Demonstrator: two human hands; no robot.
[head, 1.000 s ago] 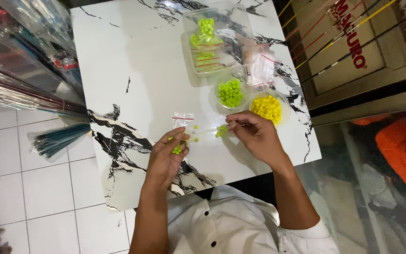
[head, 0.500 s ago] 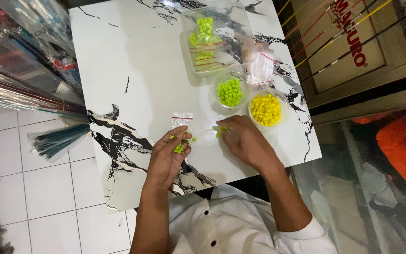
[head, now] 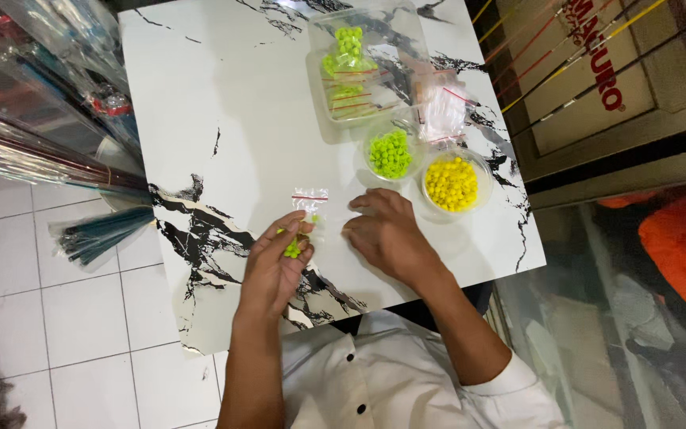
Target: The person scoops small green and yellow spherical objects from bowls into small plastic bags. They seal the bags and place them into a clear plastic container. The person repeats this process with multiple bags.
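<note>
Floor (head: pixel 81 318) at far left: white tiles, grey grout. Long clear-wrapped bundles (head: pixel 33 151) lean in from the left edge, plus a bunch of dark teal sticks (head: pixel 97 234) in plastic, tips toward the counter.

Counter (head: pixel 224 103): white marble-look top with black veining, mostly bare on its left half.

Left hand (head: pixel 275 266): fingers curled in, narrow, closed around a few lime-green beads (head: pixel 292 249) pinched at the fingertips. It also touches the lower end of a small clear zip bag (head: pixel 310 205) with a red seal strip, lying on the counter just above the hand.

Right hand (head: pixel 387 234): palm down, fingers loosely spread and half bent, resting on the counter just right of the zip bag. Cannot tell if anything is under it.

Above the right hand: clear cup of lime-green beads (head: pixel 391 153), and next to it on the right a clear cup of yellow beads (head: pixel 451 183); the two nearly touch. Further back, a clear tray (head: pixel 359 71) holds packed bags of green beads. A few empty zip bags (head: pixel 442 111) lie just right of it.

Right of the counter: tiled wall panel with red lettering, thin yellow and red rods (head: pixel 565 56) leaning across it. Orange cloth (head: pixel 668 238) at far right, blurred.
</note>
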